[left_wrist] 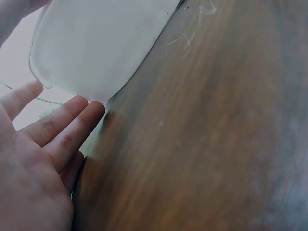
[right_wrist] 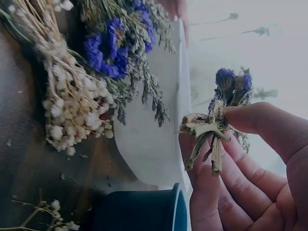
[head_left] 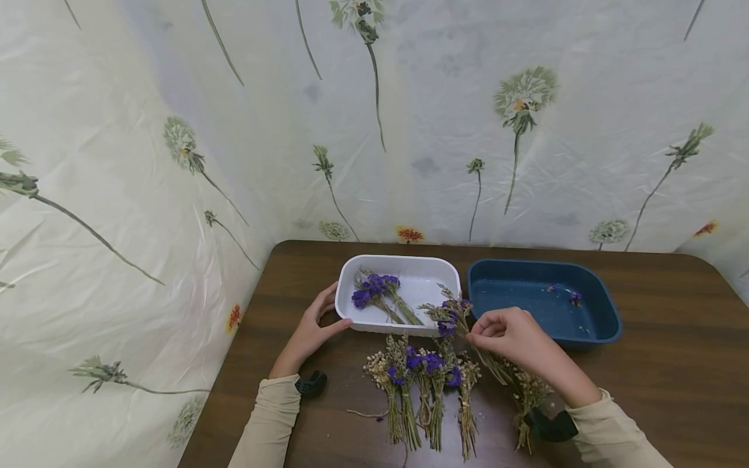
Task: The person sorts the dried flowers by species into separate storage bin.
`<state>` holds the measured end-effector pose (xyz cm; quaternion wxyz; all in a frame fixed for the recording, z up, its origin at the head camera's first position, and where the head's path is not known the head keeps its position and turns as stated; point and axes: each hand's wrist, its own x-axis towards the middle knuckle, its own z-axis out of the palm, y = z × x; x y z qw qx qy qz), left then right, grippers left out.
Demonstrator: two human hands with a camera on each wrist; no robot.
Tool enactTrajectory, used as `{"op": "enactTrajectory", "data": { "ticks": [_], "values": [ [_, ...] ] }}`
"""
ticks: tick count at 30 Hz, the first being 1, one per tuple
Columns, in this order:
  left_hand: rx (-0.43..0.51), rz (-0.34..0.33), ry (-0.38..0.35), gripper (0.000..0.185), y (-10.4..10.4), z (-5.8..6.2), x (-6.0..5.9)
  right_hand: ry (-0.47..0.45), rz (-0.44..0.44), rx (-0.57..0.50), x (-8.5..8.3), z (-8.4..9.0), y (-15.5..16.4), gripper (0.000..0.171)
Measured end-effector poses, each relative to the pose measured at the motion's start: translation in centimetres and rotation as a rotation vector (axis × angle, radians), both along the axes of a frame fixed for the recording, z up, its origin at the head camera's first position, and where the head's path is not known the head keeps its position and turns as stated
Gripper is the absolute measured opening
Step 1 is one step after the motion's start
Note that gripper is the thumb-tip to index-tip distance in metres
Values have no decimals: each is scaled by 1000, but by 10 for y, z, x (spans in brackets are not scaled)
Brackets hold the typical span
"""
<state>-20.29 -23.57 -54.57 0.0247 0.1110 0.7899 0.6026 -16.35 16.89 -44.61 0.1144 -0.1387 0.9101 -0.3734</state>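
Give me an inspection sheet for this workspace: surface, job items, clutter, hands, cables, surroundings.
Surface: dark wood table, small plant bits scattered on it.
Job's things: white tray with one purple bunch inside; blue tray with only a few petals; a row of bunches in front of the white tray; a small sprig held over the white tray's rim.
Clutter: loose stems and crumbs near the bunches.
Grippers: left hand rests on the white tray's left end, fingers straight; right hand pinches the sprig.
Cables: nothing seen.
Surroundings: floral sheet behind and to the left.
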Motion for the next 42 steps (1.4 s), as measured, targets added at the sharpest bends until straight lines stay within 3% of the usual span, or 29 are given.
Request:
{"op": "enactTrajectory", "data": {
  "ticks": [21,30,42],
  "values": [
    [-11,-6,14,84,-1,0,1,-20,98,-37,-48,11,-18,19],
    [-13,-9,-20,87,0,1,0,-13,145,-28,-69,10,-30,19],
    [-1,-14,18,84,-2,-2,-1,-33,182,33,-98,3,-49,19]
  ]
}}
